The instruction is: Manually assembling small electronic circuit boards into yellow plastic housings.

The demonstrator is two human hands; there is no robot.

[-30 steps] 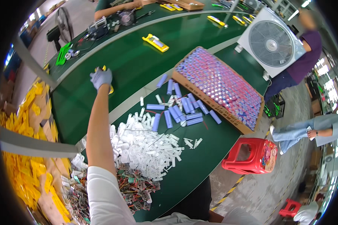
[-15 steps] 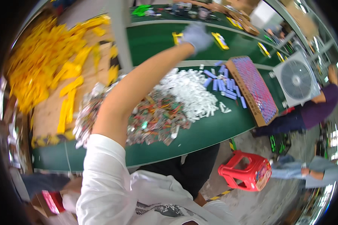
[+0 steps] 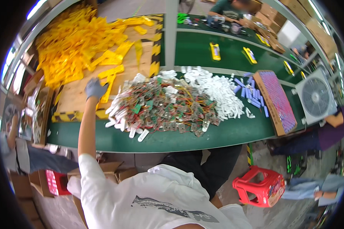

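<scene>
Just beside glossy, elongated yellow pieces (image 3: 109, 87) is the left hand (image 3: 95, 89) — grey-gloved.

"How's the light?"
"Bright, mostly even; a strip light (image 3: 37, 9) glares at upper left, and the bench (image 3: 160, 143) is clearly lit."
"Sharpness?"
"Decent centrally; towards the rim, edges bend, detail smears, corners go black."

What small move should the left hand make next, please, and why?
Probably the left hand should close on the yellow piece beside it, because they are very near and this piece lies on the wooden board, outside the dense yellow heap. Whether the hand already grips anything is unclear.
</scene>
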